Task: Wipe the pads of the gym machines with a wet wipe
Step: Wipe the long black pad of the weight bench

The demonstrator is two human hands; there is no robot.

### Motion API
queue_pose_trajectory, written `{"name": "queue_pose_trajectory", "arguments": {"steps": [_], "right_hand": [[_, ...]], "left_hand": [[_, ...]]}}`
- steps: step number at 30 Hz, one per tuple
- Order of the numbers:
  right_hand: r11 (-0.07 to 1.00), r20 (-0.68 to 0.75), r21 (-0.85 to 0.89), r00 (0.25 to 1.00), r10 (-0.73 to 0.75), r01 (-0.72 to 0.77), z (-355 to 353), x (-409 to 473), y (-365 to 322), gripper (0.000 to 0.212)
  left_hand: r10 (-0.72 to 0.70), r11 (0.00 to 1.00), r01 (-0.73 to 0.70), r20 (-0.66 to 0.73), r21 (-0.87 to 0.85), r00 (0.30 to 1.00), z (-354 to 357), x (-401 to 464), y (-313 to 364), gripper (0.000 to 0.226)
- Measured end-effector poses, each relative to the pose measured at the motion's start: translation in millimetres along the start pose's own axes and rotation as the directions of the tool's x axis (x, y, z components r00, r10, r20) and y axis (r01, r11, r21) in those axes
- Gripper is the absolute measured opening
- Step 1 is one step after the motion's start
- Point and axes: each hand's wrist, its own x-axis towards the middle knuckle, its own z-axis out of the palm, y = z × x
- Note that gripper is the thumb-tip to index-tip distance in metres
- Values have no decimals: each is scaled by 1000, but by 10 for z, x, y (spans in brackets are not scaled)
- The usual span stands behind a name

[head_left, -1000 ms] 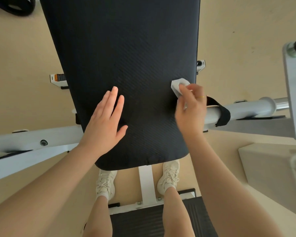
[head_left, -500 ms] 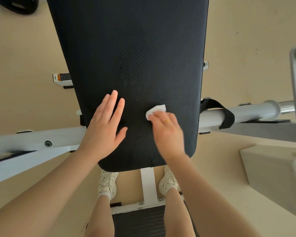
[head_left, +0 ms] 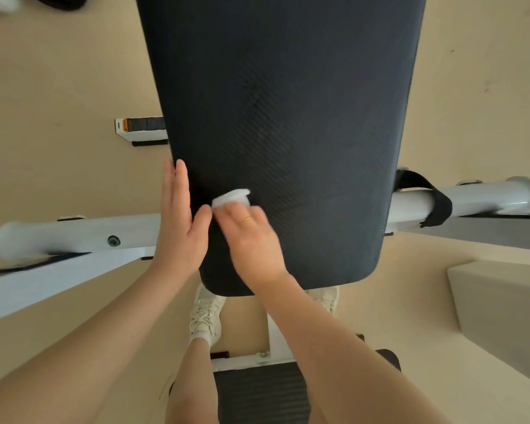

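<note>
Left hand lay flat, fingers straight, bracing the black pad's edge, while the right hand pinched the wet wipe against it, scrubbing, presumably.

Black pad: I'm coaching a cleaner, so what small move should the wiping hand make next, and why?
Probably sweep the wet wipe back rightward. The right hand presses it on the black pad right beside the flat left hand at the pad's left edge, so no room remains that way.

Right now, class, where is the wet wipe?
In the head view, the wet wipe lies under the right hand fingertips on the black pad, near its left edge, beside the left hand.
</note>
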Motion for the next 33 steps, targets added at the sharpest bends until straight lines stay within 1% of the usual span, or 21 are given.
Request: {"name": "queue_pose_trajectory", "arguments": {"steps": [1, 3, 4, 5, 7, 8, 10, 12, 14, 16, 17, 19, 20, 21, 22, 24, 25, 27, 29, 30, 33], "right_hand": [[995, 52, -24, 994, -97, 98, 36, -12, -19, 37], [966, 97, -91, 968, -232, 240, 18, 21, 47, 32], [958, 78, -132, 966, -245, 253, -19, 65, 106, 28], [959, 29, -166, 973, -228, 229, -65, 120, 162, 27], [977, -86, -177, 987, -135, 118, -181, 246, 235, 35], [984, -115, -170, 990, -78, 58, -223, 304, 244, 41], [986, -123, -159, 992, 27, -47, -251, 386, 184, 51], [985, -101, -147, 992, 71, -86, -165, 377, 77, 52], [993, -9, -116, 1000, 16, -17, 32, 207, -30, 48], [984, 118, -119, 986, -116, 130, 224, -107, -116, 42], [966, 191, -129, 962, -197, 223, 301, -301, -126, 38], [918, 386, -96, 865, -321, 384, 338, -635, -135, 35], [909, 465, -52, 815, -344, 413, 314, -718, -124, 39], [902, 496, -27, 789, -362, 431, 285, -736, -93, 41], [898, 477, -34, 797, -371, 438, 249, -671, -69, 38], [916, 319, -50, 875, -364, 399, 130, -331, -57, 29], [934, 222, -57, 917, -332, 352, 51, -88, -54, 28], [963, 99, -82, 964, -248, 256, -142, 381, -59, 31], [978, 74, -92, 981, -180, 186, -207, 618, -41, 36], [977, 92, -104, 980, -176, 185, -180, 626, -49, 39], [938, 206, -136, 935, -289, 319, -2, 276, -75, 33]], "left_hand": [[-81, 981, 87, 41, -176, 996, -30, -8, 8, 63], [-148, 859, 173, 91, -481, 985, -89, 6, 19, 59], [-163, 800, 185, 90, -571, 983, -108, 15, 7, 58], [-181, 762, 196, 87, -617, 980, -121, 15, -18, 56], [-200, 741, 220, 104, -634, 974, -120, -3, -83, 54], [-198, 744, 230, 122, -627, 973, -110, -21, -111, 54], [-194, 743, 239, 140, -625, 971, -102, -44, -175, 49], [-200, 717, 248, 149, -652, 968, -130, -31, -187, 47], [-185, 707, 251, 169, -662, 968, -161, -12, -176, 46], [-187, 709, 274, 201, -650, 962, -201, -3, -174, 42], [-194, 707, 286, 212, -646, 958, -215, -4, -186, 41], [-196, 729, 293, 221, -618, 955, -248, -20, -195, 41], [-196, 743, 295, 227, -600, 954, -256, -30, -197, 42], [-200, 747, 304, 237, -591, 951, -263, -44, -194, 42], [-208, 743, 317, 247, -590, 947, -264, -49, -205, 42], [-230, 725, 341, 257, -598, 939, -266, -51, -200, 41], [-243, 714, 352, 257, -605, 935, -264, -43, -193, 41], [-263, 691, 364, 252, -625, 931, -265, -34, -158, 41], [-258, 685, 353, 241, -637, 936, -257, -41, -141, 40], [-257, 690, 348, 235, -635, 938, -250, -44, -144, 40], [-256, 716, 340, 224, -609, 940, -234, -56, -190, 41]]}}
